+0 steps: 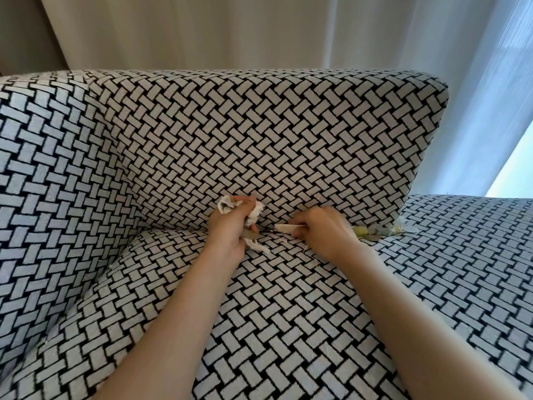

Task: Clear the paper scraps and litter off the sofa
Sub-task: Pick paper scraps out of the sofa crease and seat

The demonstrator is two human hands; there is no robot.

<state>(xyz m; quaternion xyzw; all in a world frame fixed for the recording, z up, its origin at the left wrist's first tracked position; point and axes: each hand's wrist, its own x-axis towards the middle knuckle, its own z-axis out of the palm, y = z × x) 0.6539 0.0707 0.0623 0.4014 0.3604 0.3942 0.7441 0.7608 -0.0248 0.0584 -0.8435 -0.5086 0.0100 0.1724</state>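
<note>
The grip of the right hand point(320, 226) is closed in a pinch on a small white paper strip point(284, 227), fingertips curled over its right end; the grip of the left hand point(227, 229) is clamped round a crumpled white paper wad point(226, 206), which bulges out above the knuckles and trails below the palm; both hands sit close together at the crease where the seat cushion point(288, 298) meets the back cushion point(259, 140) of the black-and-white basket-weave fabric sofa point(72, 168); the strip lies along that crease, its long axis roughly level and running left to right, its free end pointing left toward the wad; the step in hand looks like gathering, one scrap being lifted from the crease to join those already collected; the next move probably calls for passing the strip across into the left fist without loosening the wad, then reaching right; a cluster of pale yellow and green litter point(375, 231) remains tucked in the same crease just beyond the right wrist, at the corner of the back cushion, so the task seems only partly done; a pale curtain point(202, 30) hangs behind the sofa.
</note>
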